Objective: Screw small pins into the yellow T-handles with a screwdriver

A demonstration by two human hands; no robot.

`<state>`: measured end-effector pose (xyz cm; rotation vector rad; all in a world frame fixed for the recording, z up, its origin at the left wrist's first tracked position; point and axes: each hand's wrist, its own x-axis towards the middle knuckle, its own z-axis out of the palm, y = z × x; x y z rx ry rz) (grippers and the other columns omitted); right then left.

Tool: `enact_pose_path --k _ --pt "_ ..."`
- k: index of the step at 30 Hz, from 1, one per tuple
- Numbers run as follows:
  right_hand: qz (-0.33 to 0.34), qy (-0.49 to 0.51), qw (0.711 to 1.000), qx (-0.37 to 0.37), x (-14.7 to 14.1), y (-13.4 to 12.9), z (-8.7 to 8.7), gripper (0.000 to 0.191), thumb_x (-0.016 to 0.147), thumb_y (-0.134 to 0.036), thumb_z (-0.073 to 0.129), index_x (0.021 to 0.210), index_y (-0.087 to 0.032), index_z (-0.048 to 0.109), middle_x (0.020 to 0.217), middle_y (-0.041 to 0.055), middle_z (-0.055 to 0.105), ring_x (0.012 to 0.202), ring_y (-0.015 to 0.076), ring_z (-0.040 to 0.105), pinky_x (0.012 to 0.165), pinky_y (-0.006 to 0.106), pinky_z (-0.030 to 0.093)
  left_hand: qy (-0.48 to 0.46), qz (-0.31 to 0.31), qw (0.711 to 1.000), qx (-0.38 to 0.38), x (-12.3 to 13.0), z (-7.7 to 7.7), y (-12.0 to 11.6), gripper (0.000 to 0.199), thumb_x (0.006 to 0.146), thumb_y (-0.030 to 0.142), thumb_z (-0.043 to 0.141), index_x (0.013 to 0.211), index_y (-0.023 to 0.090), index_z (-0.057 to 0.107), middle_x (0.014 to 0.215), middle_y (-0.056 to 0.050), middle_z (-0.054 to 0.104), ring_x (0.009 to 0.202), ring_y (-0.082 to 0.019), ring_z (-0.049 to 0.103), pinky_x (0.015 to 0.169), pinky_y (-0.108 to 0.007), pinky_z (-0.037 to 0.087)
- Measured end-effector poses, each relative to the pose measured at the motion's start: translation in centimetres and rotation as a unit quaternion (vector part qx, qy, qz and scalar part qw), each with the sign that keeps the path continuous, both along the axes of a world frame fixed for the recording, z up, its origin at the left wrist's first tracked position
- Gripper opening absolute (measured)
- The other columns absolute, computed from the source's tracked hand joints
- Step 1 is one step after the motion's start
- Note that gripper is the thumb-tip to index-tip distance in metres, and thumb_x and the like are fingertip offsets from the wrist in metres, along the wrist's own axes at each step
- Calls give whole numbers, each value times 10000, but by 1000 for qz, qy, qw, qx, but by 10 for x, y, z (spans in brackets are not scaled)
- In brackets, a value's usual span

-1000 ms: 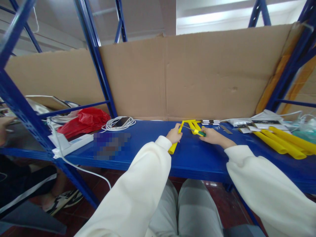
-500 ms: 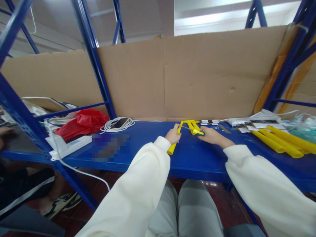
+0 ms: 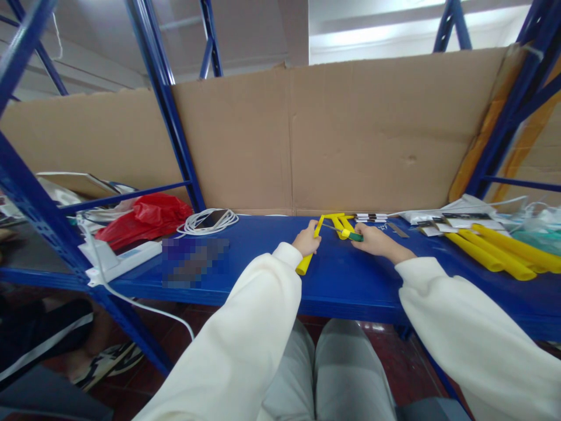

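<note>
My left hand point(image 3: 305, 240) is closed around a yellow tube piece point(image 3: 304, 266), whose lower end points toward the front edge of the blue table point(image 3: 263, 257). In my right hand point(image 3: 370, 238) is a screwdriver point(image 3: 350, 235) with a yellow and green handle. Its thin shaft points left, to the upper part of the yellow piece near my left fingers; whether the tip touches is too small to tell. Just behind the tool, more yellow parts point(image 3: 335, 218) lie on the table.
Several yellow tubes point(image 3: 504, 257) and white packets point(image 3: 475, 219) lie at the right. A coiled white cable point(image 3: 210, 221), a red bag point(image 3: 146, 219) and a white power strip point(image 3: 134, 260) are at the left. Cardboard point(image 3: 342, 140) stands behind. A person's leg point(image 3: 48, 333) shows at lower left.
Both hands keep nearly the same place and grip. The screwdriver handle in my right hand appears slightly turned, with more green showing.
</note>
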<state>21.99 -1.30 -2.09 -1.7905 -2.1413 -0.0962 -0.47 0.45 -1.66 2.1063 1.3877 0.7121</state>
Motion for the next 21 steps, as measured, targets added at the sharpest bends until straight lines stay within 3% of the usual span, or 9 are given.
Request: enact_pose_path --k 7,15,21 --pt "60 36 998 6 2 2 2 175 802 -229 600 955 -191 676 1009 108 761 897 246 702 792 280 489 7 0 1000 2 -1 1 -1 461 921 140 493 1372 172 399 673 25 637 541 -143 621 686 -266 549" --pt "4 -8 1000 11 2 3 -1 155 801 -243 625 944 -185 640 834 77 737 694 203 663 625 255 436 3 1 1000 3 0 1 -1 463 916 143 506 1368 177 409 686 22 638 539 -144 621 683 -270 552" --pt "55 24 998 10 2 2 0 134 820 -257 602 932 -201 651 887 80 752 756 210 680 672 257 465 -9 5 1000 3 0 0 -1 465 908 139 511 1361 189 420 645 50 607 518 -133 614 659 -249 547"
